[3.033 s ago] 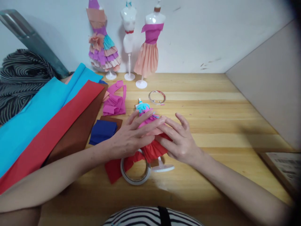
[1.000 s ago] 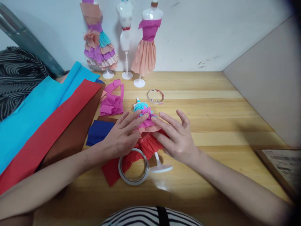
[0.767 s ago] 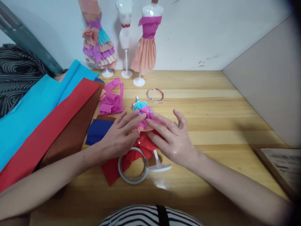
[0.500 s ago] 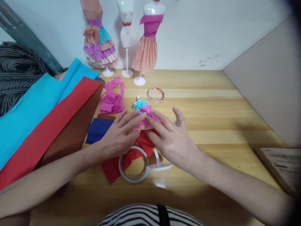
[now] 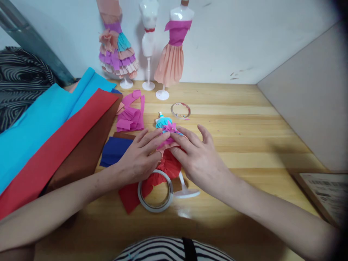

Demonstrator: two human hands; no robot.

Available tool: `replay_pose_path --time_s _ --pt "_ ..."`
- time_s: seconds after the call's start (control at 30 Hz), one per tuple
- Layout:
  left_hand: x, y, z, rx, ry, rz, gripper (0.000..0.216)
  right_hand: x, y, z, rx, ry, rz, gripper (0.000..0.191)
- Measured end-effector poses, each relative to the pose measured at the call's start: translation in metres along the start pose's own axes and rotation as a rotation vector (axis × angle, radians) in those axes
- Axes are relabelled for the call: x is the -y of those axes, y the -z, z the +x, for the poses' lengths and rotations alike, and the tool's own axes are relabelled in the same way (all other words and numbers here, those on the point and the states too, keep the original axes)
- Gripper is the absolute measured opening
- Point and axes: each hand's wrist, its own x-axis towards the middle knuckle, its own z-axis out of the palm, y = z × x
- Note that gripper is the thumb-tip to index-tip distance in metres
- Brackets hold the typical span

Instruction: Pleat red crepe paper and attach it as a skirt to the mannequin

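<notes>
A small mannequin in a layered crepe-paper dress (image 5: 163,122) lies on the table, its turquoise top pointing away from me. A pink paper flower (image 5: 170,127) with a pale centre sits at its waist. My left hand (image 5: 141,156) grips the left side of the pink skirt between thumb and forefinger. At the right side, my right hand (image 5: 201,156) has its thumb and forefinger around the skirt, with the little finger raised. Below are a ruffled red layer (image 5: 170,163) and the white stand base (image 5: 187,193). A roll of double-sided tape (image 5: 140,194) lies against the red paper. Fingers hide part of the skirt.
Three mannequins stand along the wall, one in a pink-and-peach dress (image 5: 171,61). Turquoise (image 5: 32,127), red (image 5: 62,148) and brown (image 5: 84,145) paper sheets cover the left side, near pink scraps (image 5: 130,117) and folded blue paper (image 5: 114,151). A clear ring (image 5: 172,108) lies behind the dress.
The view has shifted slightly. My right forefinger and thumb have moved a little on the skirt, showing more of its peach edge. My left hand keeps nearly the same pose.
</notes>
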Motion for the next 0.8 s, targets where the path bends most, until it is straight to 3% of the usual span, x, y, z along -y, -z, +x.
replay_pose_path --time_s 0.33,0.57,0.73,0.8 --pt "-0.026 0.012 0.013 -0.074 0.059 -0.140 0.009 0.000 0.000 0.000 0.037 -0.069 0.081 0.025" --pt "-0.043 0.000 0.025 0.008 0.093 -0.055 0.019 -0.004 0.004 0.000 0.148 -0.097 0.192 0.027" --pt "-0.049 -0.001 0.018 -0.176 -0.009 -0.093 0.016 -0.011 0.004 0.001 0.181 -0.104 0.320 0.037" --pt "-0.050 -0.003 0.015 -0.182 0.042 -0.077 0.021 -0.013 0.005 0.003 0.181 -0.116 0.352 0.036"
